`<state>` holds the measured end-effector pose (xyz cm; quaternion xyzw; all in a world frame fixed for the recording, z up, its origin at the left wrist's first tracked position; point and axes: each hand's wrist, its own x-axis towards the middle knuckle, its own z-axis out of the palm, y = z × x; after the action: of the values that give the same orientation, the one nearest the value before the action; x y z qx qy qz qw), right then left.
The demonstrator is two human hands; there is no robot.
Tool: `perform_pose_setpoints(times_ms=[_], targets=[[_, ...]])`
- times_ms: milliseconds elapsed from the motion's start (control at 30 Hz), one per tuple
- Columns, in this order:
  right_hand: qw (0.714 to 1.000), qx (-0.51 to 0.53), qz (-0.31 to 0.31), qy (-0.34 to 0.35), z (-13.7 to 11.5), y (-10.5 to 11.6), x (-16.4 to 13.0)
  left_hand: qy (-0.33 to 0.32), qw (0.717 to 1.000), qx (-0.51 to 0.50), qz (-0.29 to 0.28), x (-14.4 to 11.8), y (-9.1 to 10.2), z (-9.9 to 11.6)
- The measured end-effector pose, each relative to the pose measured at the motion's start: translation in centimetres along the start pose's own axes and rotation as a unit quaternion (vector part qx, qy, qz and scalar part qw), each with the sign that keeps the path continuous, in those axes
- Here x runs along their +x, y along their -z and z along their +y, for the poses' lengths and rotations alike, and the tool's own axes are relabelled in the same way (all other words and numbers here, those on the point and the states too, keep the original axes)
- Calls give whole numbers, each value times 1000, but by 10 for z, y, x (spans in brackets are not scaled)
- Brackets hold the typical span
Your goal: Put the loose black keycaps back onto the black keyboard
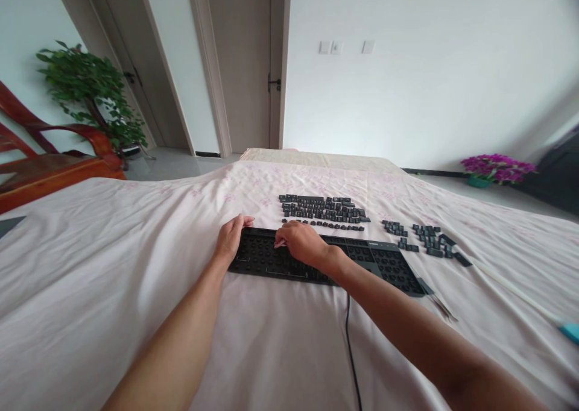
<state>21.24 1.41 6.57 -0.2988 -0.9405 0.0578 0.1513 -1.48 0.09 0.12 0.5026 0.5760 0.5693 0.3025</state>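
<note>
Wiping, apparently, of stripped kbd (pixel 289 264): pale wad (pixel 280 243) pinched in R hand (pixel 302 241); L hand (pixel 230 239) set at kbd's far-left corner, grip unclear; next, light pressure called for.

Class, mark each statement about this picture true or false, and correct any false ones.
1. The bare left hand is at the left end of the long black keyboard. True.
2. The bare right hand is over the keyboard's right end. False: the right hand is left of the keyboard's middle.
3. Loose black keycaps lie on the pale pink floral cloth. True.
4. The thin black cable shows beyond the keyboard's far edge. False: the cable shows at its near edge.
</note>
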Motion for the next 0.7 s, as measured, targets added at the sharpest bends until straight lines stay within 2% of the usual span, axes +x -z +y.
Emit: perform_pose_setpoints(times_ms=[100, 167, 300, 400, 533, 700], targets=[[998, -17, -19, -56, 10, 14, -14, -7, 1000, 17, 3, 0, 0, 0], [997, 1, -9, -71, 10, 17, -14, -11, 999, 29, 5, 0, -1, 1], [995, 77, 49, -37, -7, 4, 5, -20, 998, 56, 2, 1, 0, 1], [993, 99, 67, -8, -24, -13, 21, -21, 998, 61, -4, 1, 1, 1], [996, 78, 36, 18, -32, -22, 26, -16, 998, 59, 0, 2, 2, -1], [999, 24, -3, 33, -23, -10, 7, -23, 998, 58, 5, 2, 0, -1]])
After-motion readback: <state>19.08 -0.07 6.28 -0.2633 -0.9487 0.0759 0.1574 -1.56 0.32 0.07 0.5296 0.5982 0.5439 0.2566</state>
